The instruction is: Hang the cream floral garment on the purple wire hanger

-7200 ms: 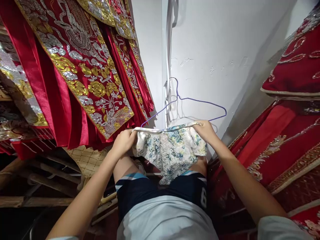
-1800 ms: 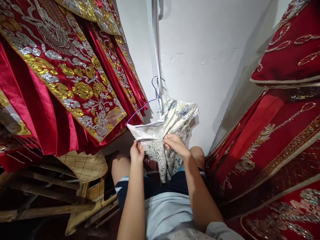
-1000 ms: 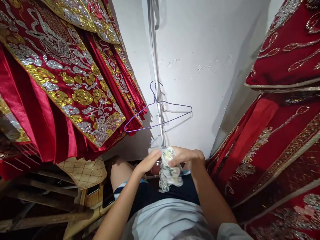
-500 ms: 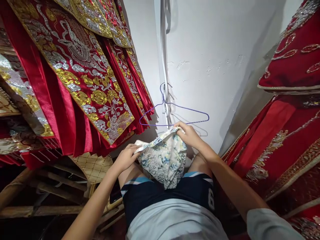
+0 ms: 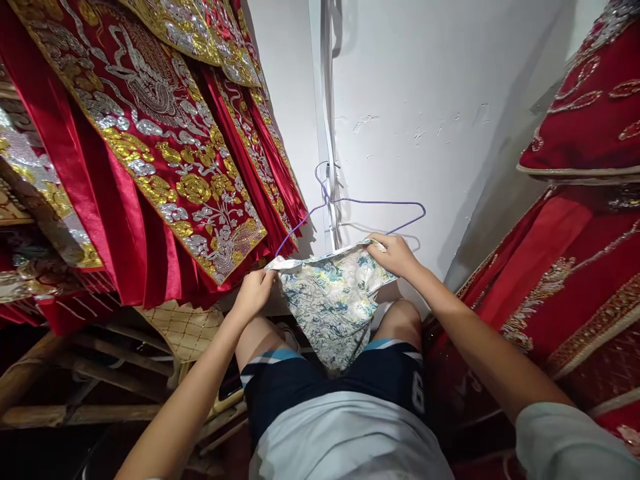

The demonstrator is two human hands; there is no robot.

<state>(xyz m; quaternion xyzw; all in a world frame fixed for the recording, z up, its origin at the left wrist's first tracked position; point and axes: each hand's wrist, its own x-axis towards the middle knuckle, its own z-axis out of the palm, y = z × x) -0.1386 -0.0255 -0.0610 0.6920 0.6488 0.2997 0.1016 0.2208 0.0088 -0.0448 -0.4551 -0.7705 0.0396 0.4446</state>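
A floral cloth [image 5: 333, 300] in white, blue and yellow hangs over my lap, its top edge stretched between both hands. At its upper left corner my left hand [image 5: 256, 288] is closed on the fabric. My right hand [image 5: 393, 253] pinches the upper right part of that edge. Directly behind the cloth is a purple wire hanger [image 5: 380, 201], hooked at the white vertical strip on the wall. The cloth's top edge hides most of the hanger's lower bar.
Red garments with gold and silver sequins [image 5: 193, 190] hang at the left. More red beaded garments [image 5: 565, 253] are on the right. Wooden poles [image 5: 110, 415] lie low on the left, below a cream quilted cloth [image 5: 187, 327]. A white wall [image 5: 410, 80] stands ahead.
My hands have moved farther apart, spreading the cloth's top edge wider. The cloth has risen over the hanger's lower bar, and the hanger is slightly tilted.
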